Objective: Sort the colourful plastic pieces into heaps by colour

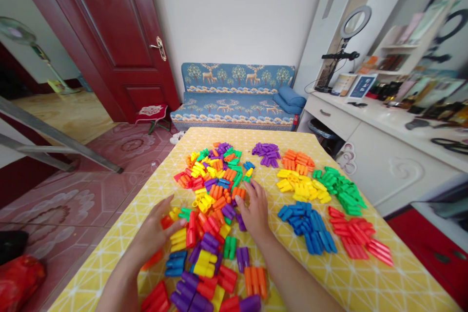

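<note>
A large heap of mixed plastic building blocks (214, 224) in red, yellow, blue, green, purple and orange spreads over the left half of the table. My left hand (155, 229) is at the heap's left edge, thumb and fingers apart, close to red and yellow blocks. On the heap's right side my right hand (256, 209) reaches in with its fingers spread, next to an orange block (239, 193) and a purple block (240, 223). Nothing shows in either hand, though the right palm is turned away from view.
To the right lie single-colour piles: purple (266, 154), orange (298, 161), yellow (303, 185), green (340, 190), blue (309, 226) and red (358, 236). A yellow patterned cloth (120, 253) covers the table. Beyond stand a blue sofa (237, 102) and, at right, a white dresser (387, 151).
</note>
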`<act>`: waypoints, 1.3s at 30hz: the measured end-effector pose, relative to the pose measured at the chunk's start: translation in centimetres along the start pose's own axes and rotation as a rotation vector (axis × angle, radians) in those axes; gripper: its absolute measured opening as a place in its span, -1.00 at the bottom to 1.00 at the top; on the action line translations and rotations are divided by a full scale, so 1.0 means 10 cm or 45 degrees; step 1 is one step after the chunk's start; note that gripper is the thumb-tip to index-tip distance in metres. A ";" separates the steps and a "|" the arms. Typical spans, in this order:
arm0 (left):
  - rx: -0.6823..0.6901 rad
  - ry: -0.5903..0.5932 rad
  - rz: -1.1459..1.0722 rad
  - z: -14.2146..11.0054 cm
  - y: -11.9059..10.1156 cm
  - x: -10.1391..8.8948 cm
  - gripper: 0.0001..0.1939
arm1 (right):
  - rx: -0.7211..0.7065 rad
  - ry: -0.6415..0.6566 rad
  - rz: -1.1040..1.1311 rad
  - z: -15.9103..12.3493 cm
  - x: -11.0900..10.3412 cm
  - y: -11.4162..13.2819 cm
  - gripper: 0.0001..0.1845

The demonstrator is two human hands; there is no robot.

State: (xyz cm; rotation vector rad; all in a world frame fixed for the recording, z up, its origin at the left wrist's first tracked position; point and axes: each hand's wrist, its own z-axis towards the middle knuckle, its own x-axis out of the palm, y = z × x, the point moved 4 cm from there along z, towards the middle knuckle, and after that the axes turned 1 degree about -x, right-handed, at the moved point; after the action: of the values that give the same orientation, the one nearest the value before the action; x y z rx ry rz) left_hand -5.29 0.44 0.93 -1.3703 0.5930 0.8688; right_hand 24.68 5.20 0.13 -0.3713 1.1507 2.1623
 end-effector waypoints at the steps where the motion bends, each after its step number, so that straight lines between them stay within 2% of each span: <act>1: 0.013 0.007 -0.030 -0.02 -0.05 0.09 -0.20 | 0.012 0.005 0.006 0.00 0.02 -0.03 -0.54; 3: 0.068 0.057 -0.096 -0.07 -0.20 0.24 -0.26 | 0.013 0.057 0.090 -0.01 0.06 -0.05 -0.56; 5: 0.149 0.137 -0.148 -0.09 -0.38 0.27 -0.31 | 0.038 0.128 0.230 -0.01 0.07 -0.05 -0.64; 7: 0.199 0.214 -0.143 -0.06 -0.50 0.19 -0.35 | 0.093 0.136 0.355 -0.01 0.05 -0.04 -0.72; 9: 0.176 0.218 -0.110 0.07 -0.52 0.01 -0.44 | 0.127 0.079 0.427 0.01 0.01 -0.02 -0.77; 10: 0.149 0.170 -0.101 0.18 -0.50 -0.09 -0.47 | 0.128 0.052 0.446 0.02 0.00 -0.01 -0.77; 12: 0.085 -0.025 -0.102 0.46 -0.42 -0.25 -0.45 | 0.126 0.030 0.470 0.04 -0.02 0.00 -0.78; 14: 0.019 -0.186 -0.151 0.80 -0.30 -0.30 -0.41 | 0.131 0.021 0.489 0.05 -0.01 -0.01 -0.78; 16: -0.023 -0.310 -0.229 1.12 -0.18 -0.25 -0.31 | 0.144 0.006 0.513 0.06 -0.01 -0.03 -0.78; 18: -0.055 -0.314 -0.370 1.41 -0.08 -0.12 -0.26 | 0.158 -0.011 0.533 0.05 0.00 -0.05 -0.77; 20: -0.091 -0.257 -0.590 1.61 -0.03 0.02 -0.27 | 0.173 -0.009 0.544 0.05 0.01 -0.07 -0.77; 23: -0.125 -0.097 -0.883 1.77 -0.02 0.21 -0.34 | 0.192 0.012 0.547 0.05 0.02 -0.08 -0.78; 25: -0.123 -0.009 -0.948 1.79 -0.03 0.29 -0.35 | 0.204 0.026 0.550 0.05 0.03 -0.08 -0.78; 28: -0.108 0.045 -0.960 1.72 -0.05 0.36 -0.37 | 0.225 0.035 0.558 0.06 0.03 -0.08 -0.78; 35: -0.086 0.122 -0.956 1.34 -0.16 0.40 -0.38 | 0.257 -0.096 0.524 0.04 0.03 -0.15 -0.77; 39: 0.097 0.100 -0.810 1.18 -0.39 0.32 -0.45 | 0.238 -0.092 0.491 0.04 0.04 -0.16 -0.77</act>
State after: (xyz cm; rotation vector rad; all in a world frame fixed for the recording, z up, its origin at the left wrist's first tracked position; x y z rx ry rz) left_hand -1.71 12.67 2.30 -1.4084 0.2156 0.2767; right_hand 25.49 6.36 -0.88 0.0154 1.4635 2.3405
